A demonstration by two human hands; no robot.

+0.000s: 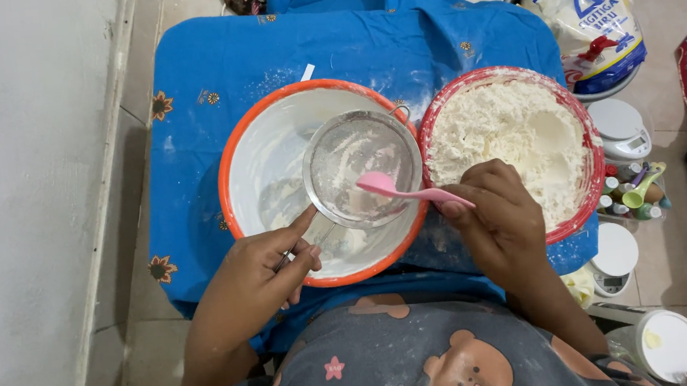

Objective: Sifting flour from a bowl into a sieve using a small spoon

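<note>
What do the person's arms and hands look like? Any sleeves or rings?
Both forearms are bare, with no sleeves showing. The left hand and right hand wear no gloves, and I see no rings or bracelets. The shirt is grey with cartoon bears.

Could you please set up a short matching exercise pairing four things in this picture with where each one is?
Things:
1. sieve
2. pink spoon
3. heap of flour
4. flour bag

Places:
A. in the red bowl
B. over the orange bowl, held by the left hand
C. top right, beyond the bowls
D. in the right hand

Pairs: 1-B, 2-D, 3-A, 4-C
</note>
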